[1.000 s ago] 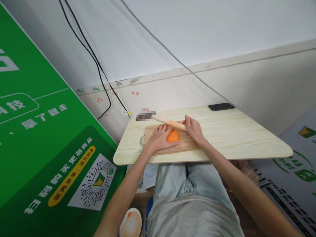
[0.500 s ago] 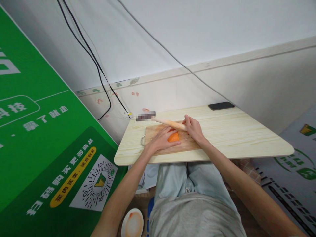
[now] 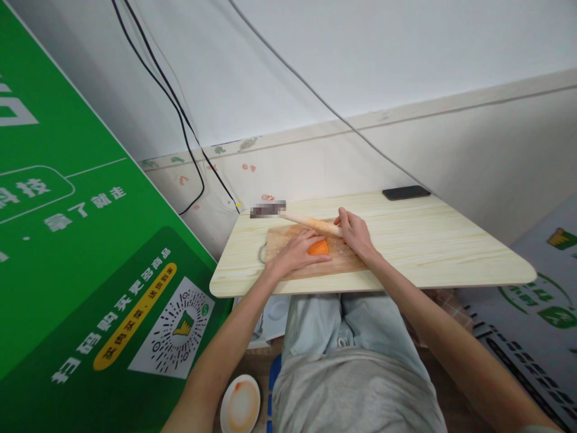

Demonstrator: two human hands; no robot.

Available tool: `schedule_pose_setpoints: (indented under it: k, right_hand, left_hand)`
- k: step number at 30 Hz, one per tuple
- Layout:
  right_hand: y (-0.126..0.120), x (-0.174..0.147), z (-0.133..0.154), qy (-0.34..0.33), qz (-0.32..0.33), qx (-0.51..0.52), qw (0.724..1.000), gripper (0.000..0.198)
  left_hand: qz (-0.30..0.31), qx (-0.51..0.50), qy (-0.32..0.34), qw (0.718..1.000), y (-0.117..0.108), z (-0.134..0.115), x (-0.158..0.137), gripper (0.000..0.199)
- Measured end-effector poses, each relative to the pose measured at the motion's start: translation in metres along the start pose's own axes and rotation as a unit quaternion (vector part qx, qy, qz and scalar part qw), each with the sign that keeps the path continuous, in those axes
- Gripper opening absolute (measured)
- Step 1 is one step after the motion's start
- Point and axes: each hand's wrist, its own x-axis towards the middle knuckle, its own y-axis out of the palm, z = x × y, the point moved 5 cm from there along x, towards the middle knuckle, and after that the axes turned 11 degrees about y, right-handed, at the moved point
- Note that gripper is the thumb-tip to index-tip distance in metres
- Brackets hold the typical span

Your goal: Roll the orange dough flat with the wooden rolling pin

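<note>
A wooden cutting board (image 3: 347,263) with a metal loop handle lies near the front edge of the table. My left hand (image 3: 298,252) rests on the board, thumb and fingers closed round a bright orange, rounded piece of food (image 3: 319,247) whose exact kind I cannot make out. In my right hand (image 3: 354,231) is the near end of a pale wooden stick (image 3: 311,223) with an orange tinge along its middle. The stick slants away to the left just beyond my left fingers. A dark blurred patch (image 3: 268,208) at its far end hides what is there.
A black phone (image 3: 406,192) lies at the table's (image 3: 433,246) back right, against the wall. On the left stands a green printed panel (image 3: 90,264). Cables (image 3: 189,129) hang down the wall. A white, orange-stained plate (image 3: 240,404) sits low beside my legs.
The whole view has shifted very slightly. Both hands keep their hold, and the orange piece and the stick stay practically where they were.
</note>
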Motion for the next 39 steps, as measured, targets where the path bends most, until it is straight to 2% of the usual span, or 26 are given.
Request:
schedule_pose_setpoints:
  k: [5, 11, 17, 23, 28, 33, 39]
  right_hand:
    - [0.0, 0.0, 0.0, 0.001, 0.002, -0.003, 1.0, 0.083]
    - [0.0, 0.002, -0.002, 0.001, -0.001, 0.005, 1.0, 0.085]
    - [0.0, 0.002, -0.003, 0.01, 0.003, 0.018, 1.0, 0.085]
    - [0.0, 0.003, -0.003, 0.012, 0.005, 0.023, 1.0, 0.081]
    - [-0.001, 0.001, -0.001, 0.008, 0.005, 0.026, 1.0, 0.079]
    - [-0.001, 0.001, -0.002, 0.009, 0.005, 0.029, 1.0, 0.081]
    - [0.0, 0.002, -0.002, 0.006, 0.004, 0.028, 1.0, 0.081]
  left_hand:
    - [0.008, -0.007, -0.008, 1.0, 0.001, -0.001, 0.0, 0.065]
    - [-0.009, 0.026, -0.023, 0.999, -0.005, -0.004, -0.005, 0.075]
    - [-0.007, 0.005, -0.025, 1.0, -0.006, 0.002, -0.009, 0.081]
    - [-0.057, 0.023, -0.081, 0.995, -0.004, 0.007, -0.007, 0.074]
    - [-0.036, 0.059, -0.092, 0.993, -0.004, 0.004, -0.007, 0.087]
    - [-0.027, 0.075, -0.119, 0.99, -0.008, -0.001, -0.012, 0.086]
    - [-0.048, 0.084, -0.139, 0.986, -0.006, 0.003, -0.014, 0.084]
